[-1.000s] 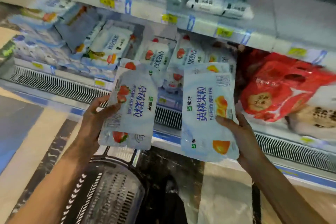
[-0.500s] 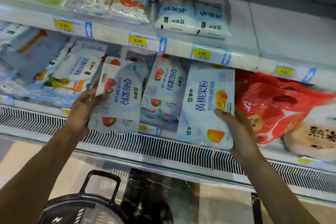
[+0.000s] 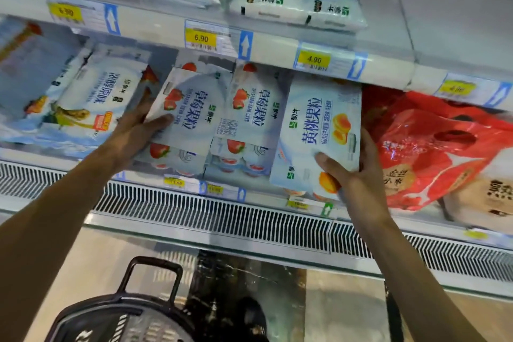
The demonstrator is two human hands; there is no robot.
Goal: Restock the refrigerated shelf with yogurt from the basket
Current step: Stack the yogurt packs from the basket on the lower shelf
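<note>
We are looking at a red bag (image 3: 433, 147) that is lying tilted at the far right, its plastic crinkling and catching the light. A beige pack (image 3: 483, 197) with dark lettering is sitting just below and to the right, touching it. Higher up, a yellow 6.90 tag (image 3: 201, 38) and a 4.90 tag (image 3: 314, 60) are hanging in a row, each with a blue arrow label (image 3: 245, 46) pointing up on its right. Lower down, small tags (image 3: 175, 183) are showing, too blurred to read. A slotted grille (image 3: 211, 219) is stretching across beneath them. Under it we are seeing tan floor (image 3: 91, 266) and a dark strip (image 3: 244, 275) of marbled stone.
</note>
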